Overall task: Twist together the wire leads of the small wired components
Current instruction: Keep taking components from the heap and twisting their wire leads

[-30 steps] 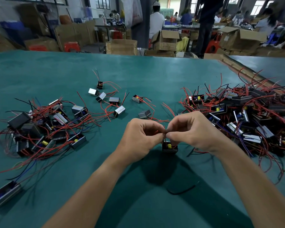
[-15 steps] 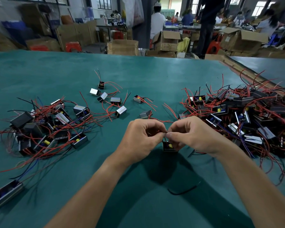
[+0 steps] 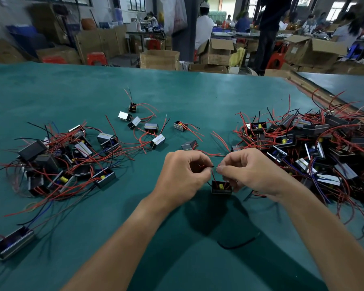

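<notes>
- The small component [image 3: 221, 187], an open black case with a yellow part inside, sits between the hands, just below the fingertips, over the green table [image 3: 177, 91].
- The left hand [image 3: 181, 175] and the right hand [image 3: 252, 171] each pinch its wire leads [image 3: 214, 177] with curled fingers.
- An open cardboard box [image 3: 159, 59] stands behind the table; I cannot tell what it holds.
- Half a second ago the fingertips met; now a narrow gap parts them.

Matt teal table cover [image 3: 198, 91] — glossy metal-faced, black plastic comps [image 3: 124, 116].
</notes>
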